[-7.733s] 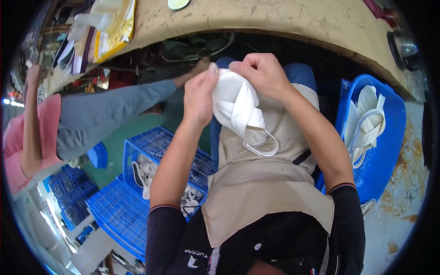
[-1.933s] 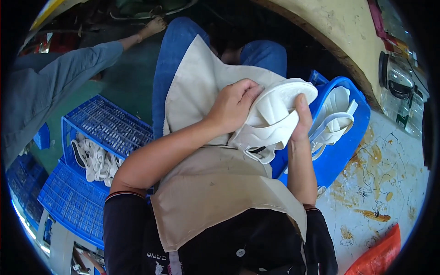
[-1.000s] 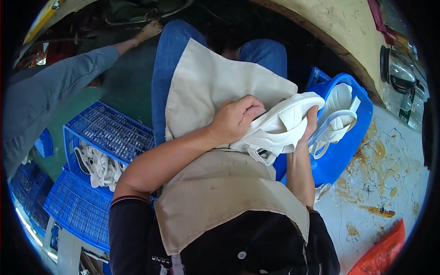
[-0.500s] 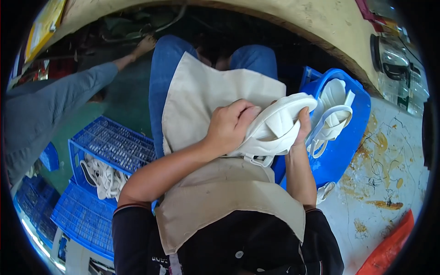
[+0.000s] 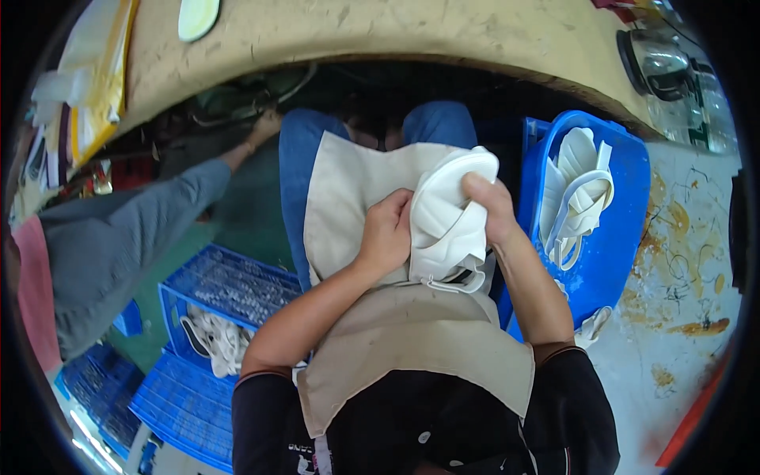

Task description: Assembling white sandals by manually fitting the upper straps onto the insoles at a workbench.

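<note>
Over my lap, which a beige apron [image 5: 348,190] covers, I hold a white sandal [image 5: 445,223] with crossed straps. Its toe points away from me, and the buckled heel strap hangs at the near end. My left hand [image 5: 388,231] is closed on the sandal's left edge, the fingers partly hidden behind it. From the right, my right hand [image 5: 491,207] grips the toe end, thumb pressing at the opening above the straps. More white sandals [image 5: 582,190] lie in the blue bin [image 5: 625,202] just right of my right forearm.
A yellowish worktable [image 5: 372,32] curves across the far side, with a pale sole [image 5: 198,17] on it. Blue crates [image 5: 229,281] holding white footwear stand at left. Another person's grey-trousered leg [image 5: 150,210] reaches in there. Glass jugs [image 5: 665,67] stand at far right.
The sandal has moved left and turned more upright, toe away from me. My right hand has shifted from its outer edge to over the toe. The view has tilted up, showing more worktable.
</note>
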A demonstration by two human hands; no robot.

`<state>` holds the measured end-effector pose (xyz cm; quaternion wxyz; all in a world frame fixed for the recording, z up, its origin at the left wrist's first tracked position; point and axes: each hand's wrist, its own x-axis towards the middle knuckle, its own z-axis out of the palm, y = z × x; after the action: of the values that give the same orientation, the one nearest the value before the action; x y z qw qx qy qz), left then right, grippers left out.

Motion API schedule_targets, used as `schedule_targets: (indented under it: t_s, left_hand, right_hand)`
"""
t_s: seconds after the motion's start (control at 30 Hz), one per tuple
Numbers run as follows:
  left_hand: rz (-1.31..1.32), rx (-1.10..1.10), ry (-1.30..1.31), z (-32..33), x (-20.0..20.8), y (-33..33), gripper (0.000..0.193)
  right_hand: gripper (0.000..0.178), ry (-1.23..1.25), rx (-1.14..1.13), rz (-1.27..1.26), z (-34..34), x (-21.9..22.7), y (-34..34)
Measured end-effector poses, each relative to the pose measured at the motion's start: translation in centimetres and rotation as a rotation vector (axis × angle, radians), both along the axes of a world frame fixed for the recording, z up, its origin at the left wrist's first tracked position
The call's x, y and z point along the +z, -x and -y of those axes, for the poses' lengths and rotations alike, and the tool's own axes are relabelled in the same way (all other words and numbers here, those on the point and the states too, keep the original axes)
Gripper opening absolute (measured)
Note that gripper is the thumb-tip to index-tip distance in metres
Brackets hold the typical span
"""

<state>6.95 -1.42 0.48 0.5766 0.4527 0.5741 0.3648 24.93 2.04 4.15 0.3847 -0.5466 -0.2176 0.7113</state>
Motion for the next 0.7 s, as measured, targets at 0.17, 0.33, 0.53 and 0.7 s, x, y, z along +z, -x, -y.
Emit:
schedule_targets:
  t_s: [0.17,0.33,0.53,0.7]
  left_hand:
    - [0.251,0.052,0.2,-5.2,4.2,2.5,0.023]
    - [0.316,-0.191,0.288,-8.8,7.3,4.7,0.022]
    - [0.418,-0.174,0.323,-9.5,7.1,5.6,0.022]
    - [0.516,-0.08,0.476,-9.6,7.3,5.6,0.021]
  right_hand:
    - [0.047,-0.09,0.135,-0.077,-1.2,1.1,1.7]
    - [0.042,-0.123,0.215,-0.008,-1.3,1.8,2.0]
    - [0.041,-0.166,0.342,0.068,-1.7,2.8,2.6]
    - [0.04,-0.158,0.373,0.057,-2.1,2.6,3.3]
